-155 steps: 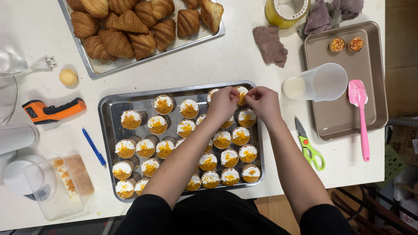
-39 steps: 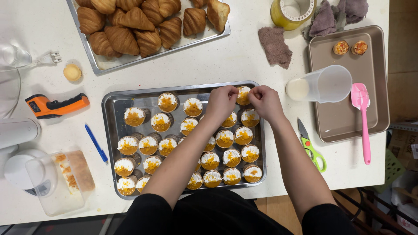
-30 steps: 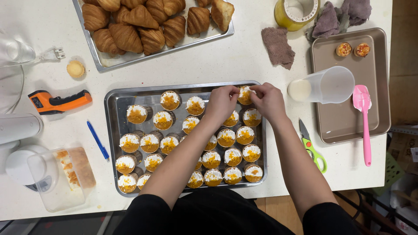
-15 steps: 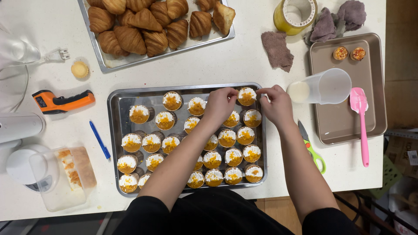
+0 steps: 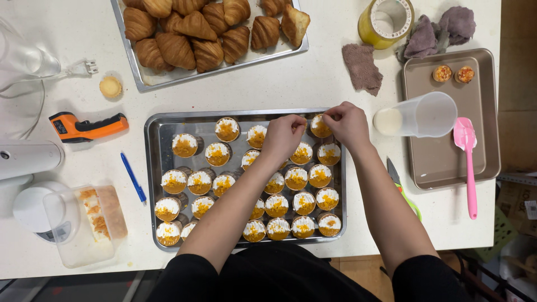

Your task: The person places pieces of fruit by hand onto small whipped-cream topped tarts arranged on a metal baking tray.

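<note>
Pinching: right hand (image 5: 348, 124) has its fingertips drawn narrow over a small tart (image 5: 320, 126) at the far right corner of the steel tray (image 5: 154, 168); whether anything sits between the fingertips I cannot tell.
Left hand: left hand (image 5: 283, 137) is loosely curled, fingers down among the tarts just beside the right one; what it holds, if anything, is hidden.
Tarts: rows of cream-and-orange topped tarts fill the tray, both forearms lying across the near rows.
Right of tray: clear measuring cup (image 5: 417, 115) lying on a bronze baking pan (image 5: 447, 168) with a pink spatula (image 5: 467, 162) and two small tarts; scissors (image 5: 400, 184) partly under the right forearm.
Far side: tray of croissants (image 5: 207, 33), yellow tape roll (image 5: 386, 19), brown cloth (image 5: 361, 67).
Left of tray: orange thermometer gun (image 5: 86, 127), blue pen (image 5: 133, 178), clear plastic tub (image 5: 84, 223).
</note>
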